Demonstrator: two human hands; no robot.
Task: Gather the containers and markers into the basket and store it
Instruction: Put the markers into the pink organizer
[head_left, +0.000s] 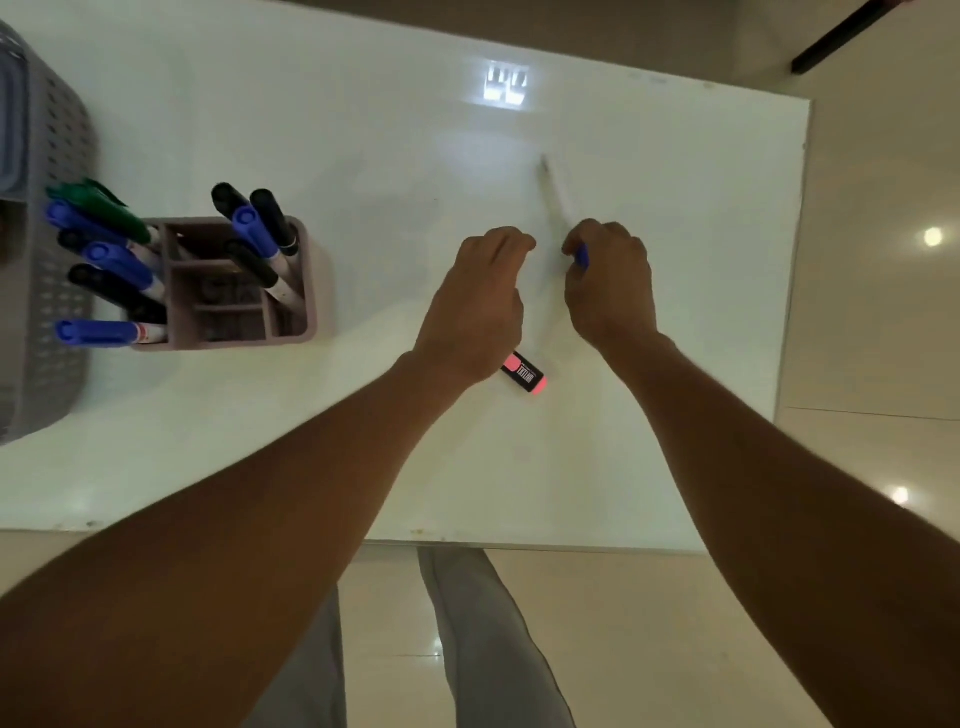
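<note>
My left hand (475, 306) is closed on a pink highlighter (525, 374), whose end sticks out below the palm. My right hand (610, 280) is closed around a blue-capped marker (583, 255); only the blue tip shows between the fingers. Both hands hover over the middle of the white table (363, 145). At the left stands a pinkish divided organizer (291, 332) holding several black, blue and green markers (260, 228). A grey perforated basket (57, 156) sits at the far left edge, partly cut off.
A faint blurred streak (553, 192) lies on the table beyond my right hand. The table's right edge (795, 260) and near edge border a beige tiled floor. My legs show below the table.
</note>
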